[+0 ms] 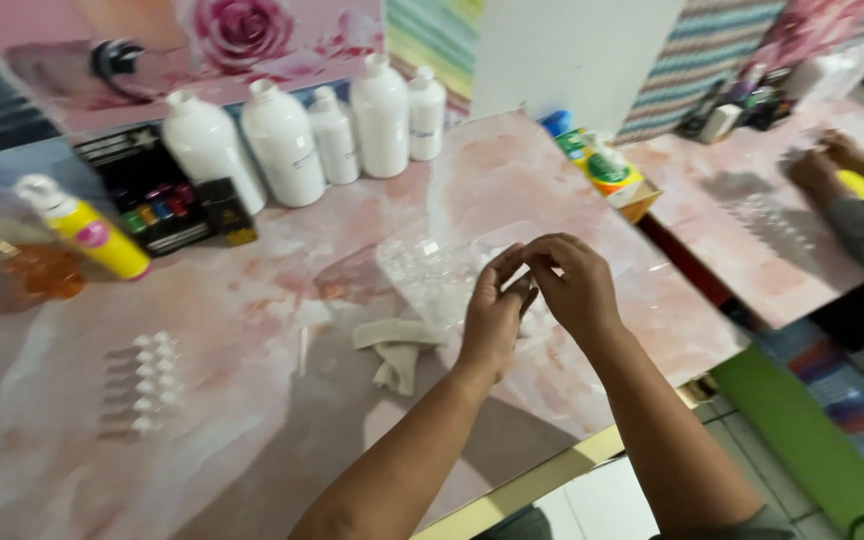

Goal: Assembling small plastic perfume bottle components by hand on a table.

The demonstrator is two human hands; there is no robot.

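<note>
Left hand (493, 312) and right hand (574, 283) pinch one small clear piece (518, 281) together, crumpled cloth (395, 350) at nine o'clock.

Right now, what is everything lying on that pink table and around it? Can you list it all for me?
White bottles: five, white, back of the table in a row.
Yellow bottle: one, yellow with white cap, lying at far left.
Black box: one, black with small coloured items inside, left of the white bottles.
Small white tips: one column of about six, whitish, left front of the table.
Cloth: one, off-white, crumpled near the middle.
Clear plastic tray: one, transparent, behind the hands.
Green and yellow container: one, right edge of the table.
Another person's hands: at the neighbouring table, right.
Left hand: fingertips meeting the right hand.
Right hand: pinching something too small to tell.
</note>
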